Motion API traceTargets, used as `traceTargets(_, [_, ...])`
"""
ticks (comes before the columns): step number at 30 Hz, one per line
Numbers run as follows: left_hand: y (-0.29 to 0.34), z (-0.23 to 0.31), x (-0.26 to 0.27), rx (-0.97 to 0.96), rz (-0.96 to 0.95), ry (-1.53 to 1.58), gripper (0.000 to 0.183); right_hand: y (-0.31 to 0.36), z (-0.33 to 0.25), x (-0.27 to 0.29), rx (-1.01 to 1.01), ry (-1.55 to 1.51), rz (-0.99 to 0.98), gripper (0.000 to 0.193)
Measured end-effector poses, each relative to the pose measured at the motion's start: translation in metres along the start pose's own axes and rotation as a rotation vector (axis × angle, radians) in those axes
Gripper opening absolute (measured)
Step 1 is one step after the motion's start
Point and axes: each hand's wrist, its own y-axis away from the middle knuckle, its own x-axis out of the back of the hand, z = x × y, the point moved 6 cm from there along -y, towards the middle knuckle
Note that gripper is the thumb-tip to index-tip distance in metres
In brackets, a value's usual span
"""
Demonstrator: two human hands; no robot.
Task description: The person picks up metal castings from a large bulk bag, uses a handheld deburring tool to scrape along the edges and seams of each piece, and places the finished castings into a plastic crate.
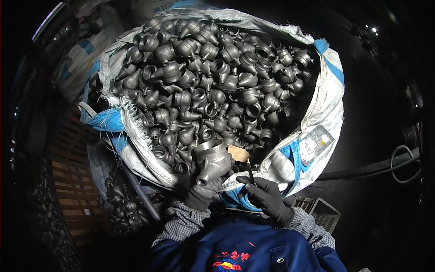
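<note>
The left hand (204, 188), in a dark glove, is closed around one grey cast metal fitting (212, 159) and holds it up just at the near rim of the big white woven sack (328, 97); the right hand (267, 197), also gloved, is closed on a thin dark tool like a marker or pick (250, 172), its tip pointing up just beside the fitting. To do this well, I judge that the fitting should be kept steady and turned so its open end faces the tool; the tool tip should come slowly. The sack is full to the rim with many similar fittings (217, 77); a small tan card (239, 153) lies among them, just behind the held fitting. Left of the sack, lower down, more fittings (122, 204) lie in a dark heap.
</note>
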Motion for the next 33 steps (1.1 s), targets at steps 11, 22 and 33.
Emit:
traceTargets(11, [0.014, 0.010, -0.018, -0.495, 0.166, -0.687, 0.065, -0.013, -0.017, -0.007, 0.260, 0.204, 0.091, 0.053])
traceTargets(22, [0.017, 0.030, -0.058, -0.468, 0.093, -1.028, 0.044, -0.018, 0.017, 0.024, 0.027, -0.246, 0.162, 0.043])
traceTargets(33, [0.017, 0.037, -0.054, -0.494, 0.001, -1.054, 0.033, -0.021, 0.026, 0.027, -0.025, -0.309, 0.192, 0.040])
